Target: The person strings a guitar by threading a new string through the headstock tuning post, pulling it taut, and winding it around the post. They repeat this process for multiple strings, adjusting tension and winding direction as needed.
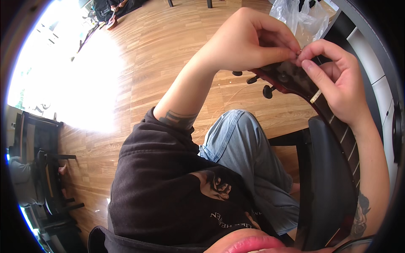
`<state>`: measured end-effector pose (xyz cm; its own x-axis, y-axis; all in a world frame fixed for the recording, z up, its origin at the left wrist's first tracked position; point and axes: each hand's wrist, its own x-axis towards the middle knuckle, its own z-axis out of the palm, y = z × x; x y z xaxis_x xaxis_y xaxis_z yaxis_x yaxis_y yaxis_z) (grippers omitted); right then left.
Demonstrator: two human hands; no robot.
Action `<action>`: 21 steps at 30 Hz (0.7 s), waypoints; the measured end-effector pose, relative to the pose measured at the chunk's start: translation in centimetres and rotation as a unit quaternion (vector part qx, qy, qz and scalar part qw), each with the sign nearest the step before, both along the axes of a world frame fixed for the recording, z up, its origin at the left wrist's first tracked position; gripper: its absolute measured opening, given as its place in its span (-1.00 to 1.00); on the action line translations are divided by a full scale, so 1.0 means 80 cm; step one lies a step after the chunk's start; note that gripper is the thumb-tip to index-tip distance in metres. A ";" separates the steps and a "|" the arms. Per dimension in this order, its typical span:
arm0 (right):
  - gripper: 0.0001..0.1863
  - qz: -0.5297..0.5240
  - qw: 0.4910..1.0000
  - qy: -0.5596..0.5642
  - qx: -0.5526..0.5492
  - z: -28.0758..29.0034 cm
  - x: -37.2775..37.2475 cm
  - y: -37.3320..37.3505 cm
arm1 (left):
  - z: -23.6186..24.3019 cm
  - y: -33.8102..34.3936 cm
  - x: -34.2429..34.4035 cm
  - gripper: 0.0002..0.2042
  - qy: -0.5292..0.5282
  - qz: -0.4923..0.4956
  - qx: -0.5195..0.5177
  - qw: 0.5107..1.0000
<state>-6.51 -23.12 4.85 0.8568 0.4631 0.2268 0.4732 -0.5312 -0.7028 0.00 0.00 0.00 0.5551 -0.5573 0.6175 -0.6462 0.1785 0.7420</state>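
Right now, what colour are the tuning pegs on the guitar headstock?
Black; the visible tuning pegs show best in the head view.

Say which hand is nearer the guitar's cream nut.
Right. The right hand is just beside the nut, at its upper right in the picture; the left hand is farther off, up and left, over the headstock.
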 end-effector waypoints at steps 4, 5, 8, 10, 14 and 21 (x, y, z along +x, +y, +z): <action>-0.91 0.008 1.000 0.006 -0.008 0.008 -0.006 0.001 | 0.003 -0.002 -0.007 -0.88 -0.007 0.025 -0.012 1.000; -0.92 0.010 1.000 0.016 -0.022 0.012 -0.007 0.001 | 0.003 -0.003 -0.007 -0.88 -0.014 0.030 -0.019 0.999; -0.90 0.001 0.997 -0.050 0.055 -0.008 0.000 0.006 | 0.003 -0.006 -0.006 -0.89 -0.037 0.007 -0.005 0.999; -0.88 -0.008 0.996 -0.056 0.062 -0.009 -0.001 0.010 | 0.006 -0.004 -0.010 -0.89 -0.034 0.034 0.005 0.999; -0.89 -0.014 0.994 -0.076 0.082 -0.012 0.000 0.013 | 0.001 -0.006 -0.004 -0.89 -0.023 0.066 0.015 0.997; -0.87 -0.031 0.996 -0.078 0.017 -0.003 0.001 0.006 | -0.005 -0.013 0.006 -0.89 0.054 0.021 -0.047 0.997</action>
<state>-6.41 -22.63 4.65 0.8365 0.3998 0.3747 0.5453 -0.5403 -0.6409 0.52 -1.00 -0.43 0.6423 -0.4744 0.6020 -0.5724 0.2254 0.7884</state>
